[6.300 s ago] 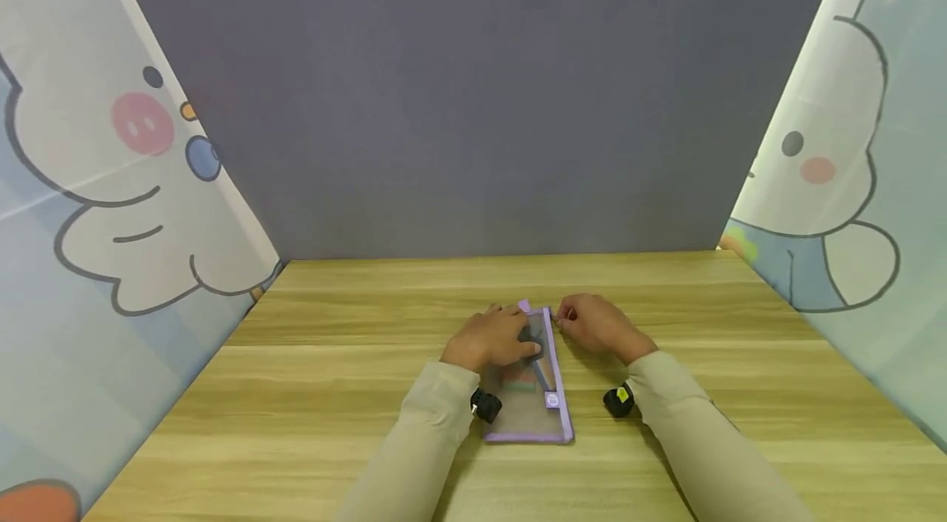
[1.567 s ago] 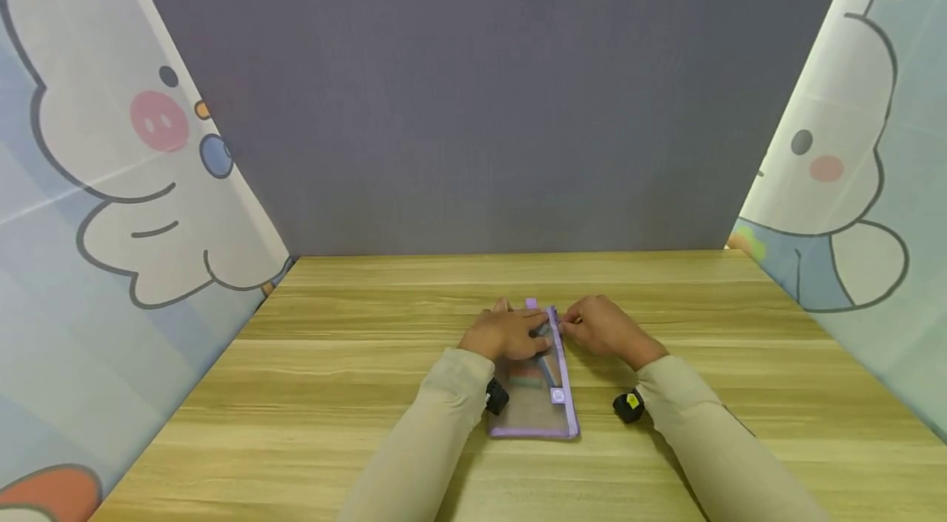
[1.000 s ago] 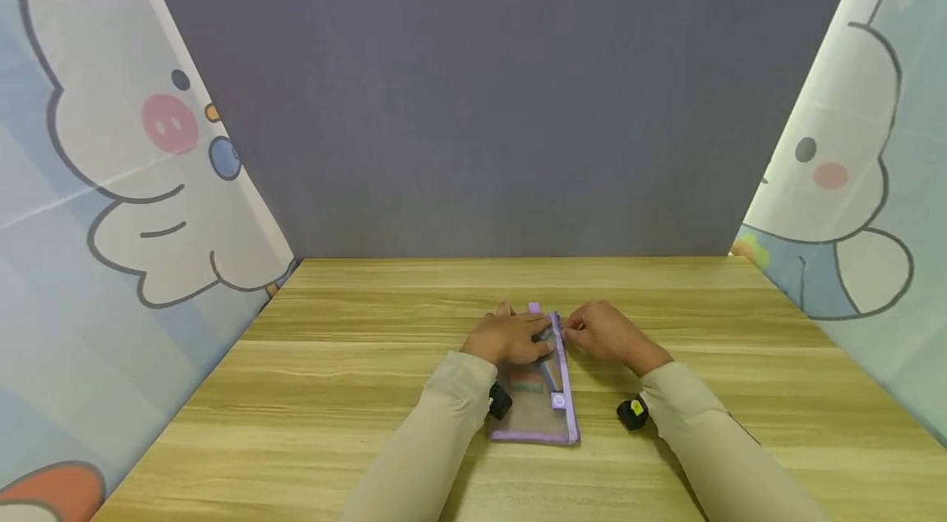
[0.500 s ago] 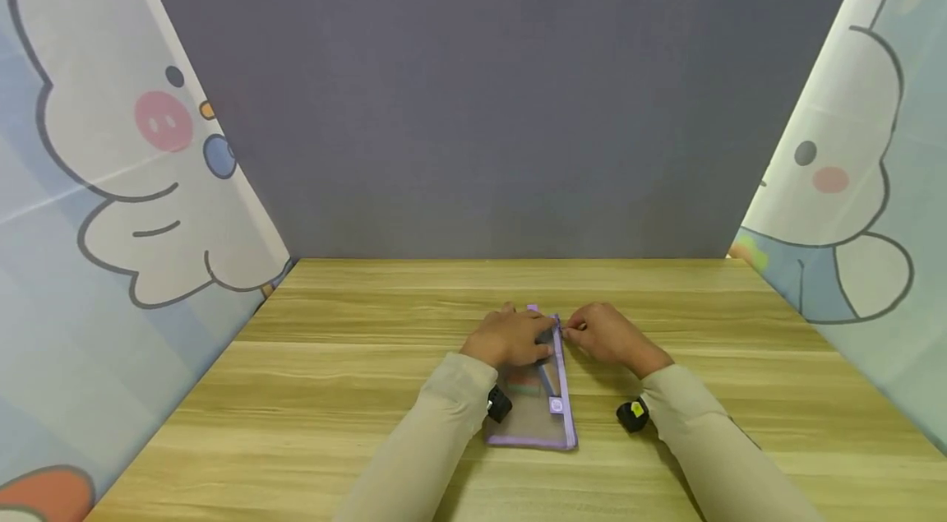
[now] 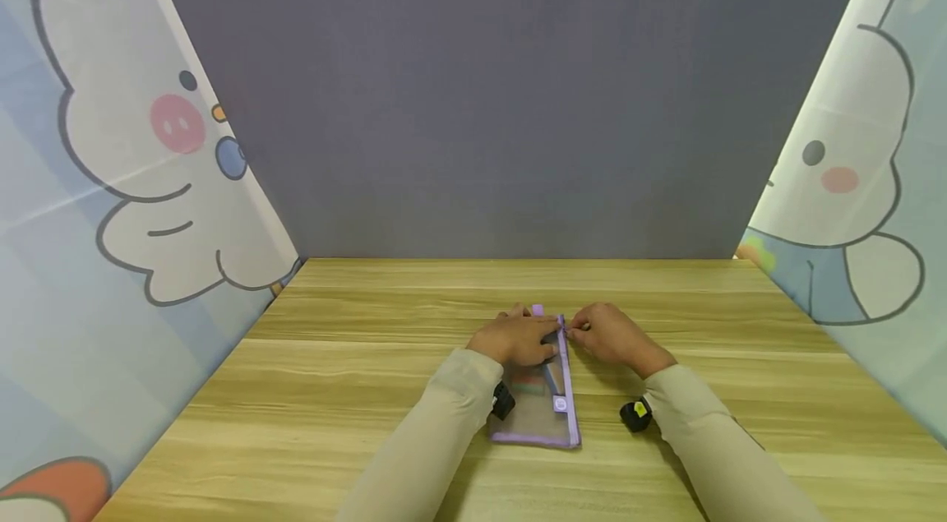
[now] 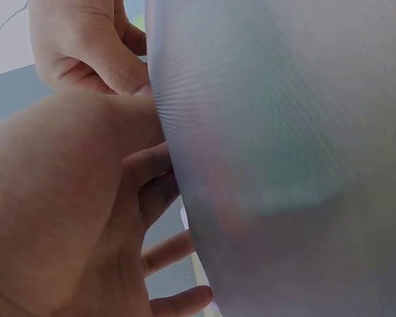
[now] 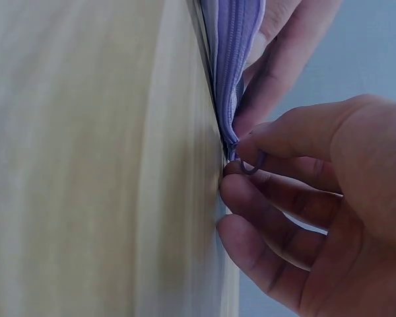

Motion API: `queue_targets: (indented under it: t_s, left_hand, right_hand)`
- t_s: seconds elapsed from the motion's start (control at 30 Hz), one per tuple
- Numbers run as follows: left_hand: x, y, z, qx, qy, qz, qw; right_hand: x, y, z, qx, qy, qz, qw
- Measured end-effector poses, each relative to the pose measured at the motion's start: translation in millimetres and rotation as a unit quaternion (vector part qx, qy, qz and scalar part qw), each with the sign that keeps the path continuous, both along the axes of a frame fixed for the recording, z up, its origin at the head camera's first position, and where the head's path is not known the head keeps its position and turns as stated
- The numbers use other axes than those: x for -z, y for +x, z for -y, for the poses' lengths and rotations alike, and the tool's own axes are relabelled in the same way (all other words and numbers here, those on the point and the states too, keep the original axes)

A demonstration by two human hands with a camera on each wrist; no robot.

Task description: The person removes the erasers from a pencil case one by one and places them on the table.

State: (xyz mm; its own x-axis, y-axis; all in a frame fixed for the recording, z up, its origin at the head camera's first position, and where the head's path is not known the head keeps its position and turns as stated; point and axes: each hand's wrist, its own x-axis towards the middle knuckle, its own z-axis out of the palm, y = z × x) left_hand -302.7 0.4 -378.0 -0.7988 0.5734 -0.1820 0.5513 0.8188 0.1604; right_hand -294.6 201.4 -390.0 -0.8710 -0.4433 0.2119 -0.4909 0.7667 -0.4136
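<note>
A translucent mesh zipper pouch (image 5: pixel 528 415) with purple trim lies on the table, its zipper along the right side. Inside, reddish, green and blue items show blurrily through the mesh. My left hand (image 5: pixel 518 339) rests on the far part of the pouch, fingers extended toward the zipper's far end; in the left wrist view the pouch's bulge hides some fingertips. At that far corner my right hand (image 5: pixel 608 333) pinches the zipper pull (image 7: pixel 253 165), a small purple loop, between thumb and finger. The purple zipper (image 7: pixel 235 46) has its teeth together along the stretch seen in the right wrist view.
A wood-grain table (image 5: pixel 333 390) spreads around both hands. Behind it rises a dark grey panel (image 5: pixel 510 94). Cartoon-print curtains (image 5: pixel 133 259) flank both sides. Each wrist wears a small black camera (image 5: pixel 636 414).
Over the last seconds the left hand's fingers have shifted closer to the zipper edge. The right hand stays at the far corner, touching the zipper end. The head view shifts slightly.
</note>
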Motion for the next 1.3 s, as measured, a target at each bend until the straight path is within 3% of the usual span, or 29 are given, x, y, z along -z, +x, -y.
queue_targets:
  t_s: [0.4, 1.3]
  left_hand:
    - [-1.3, 1.0, -4.6, -0.044, -0.032, 0.025, 0.9982]
    - [-1.5, 1.1, -3.1, -0.062, -0.024, 0.052, 0.9965]
  right_hand:
    - [1.7, -1.7, -1.7, -0.012, 0.019, -0.009, 0.9997]
    - [1.3, 3.8, -5.0, -0.029, 0.006, -0.018, 0.9994]
